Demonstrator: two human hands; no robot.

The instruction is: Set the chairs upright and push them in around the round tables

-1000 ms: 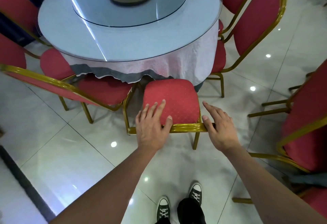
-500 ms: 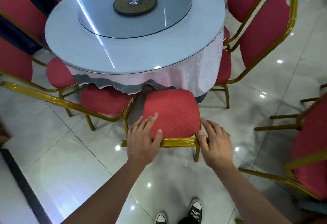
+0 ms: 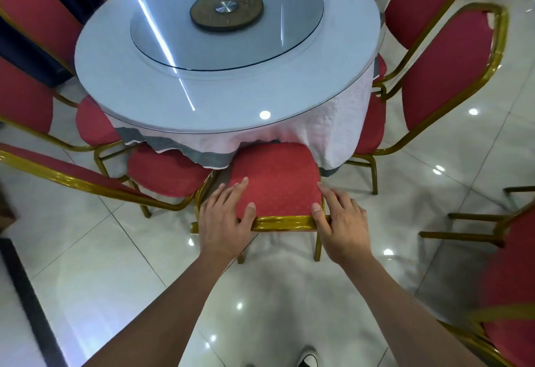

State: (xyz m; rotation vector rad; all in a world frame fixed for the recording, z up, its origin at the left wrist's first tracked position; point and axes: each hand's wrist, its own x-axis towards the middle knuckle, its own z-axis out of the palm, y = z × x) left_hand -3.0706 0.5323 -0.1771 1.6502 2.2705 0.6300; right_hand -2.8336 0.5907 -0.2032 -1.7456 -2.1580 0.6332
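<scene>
The chair (image 3: 276, 181) stands upright at 6 o'clock of the round counter (image 3: 162, 100), its red seat front tucked just under the hanging white cloth (image 3: 333, 134) and its gold top rail nearest the person. The left hand (image 3: 224, 221) grips the left end of that rail: four fingers lie forward over the red padding and the thumb hooks over the gold bar. The right hand (image 3: 340, 223) grips the right end, fingers curled round the corner of the frame and the thumb pressed on the rail. Both forearms reach in from 6 o'clock.

A glass turntable (image 3: 289, 36) with a dark round hub (image 3: 226, 10) sits on the middle of the counter. At 7 o'clock another chair (image 3: 170, 172) has its seat partly under the cloth, touching or nearly touching the held one. At 9 o'clock a further chair (image 3: 95, 123) is also pushed in. At 3 o'clock a chair (image 3: 445, 68) stands upright with its seat against the cloth. More red chairs (image 3: 512, 294) stand at 4 o'clock, well apart from the counter, on a glossy white tiled floor (image 3: 86, 265). A shoe tip (image 3: 308, 359) shows at the bottom edge
</scene>
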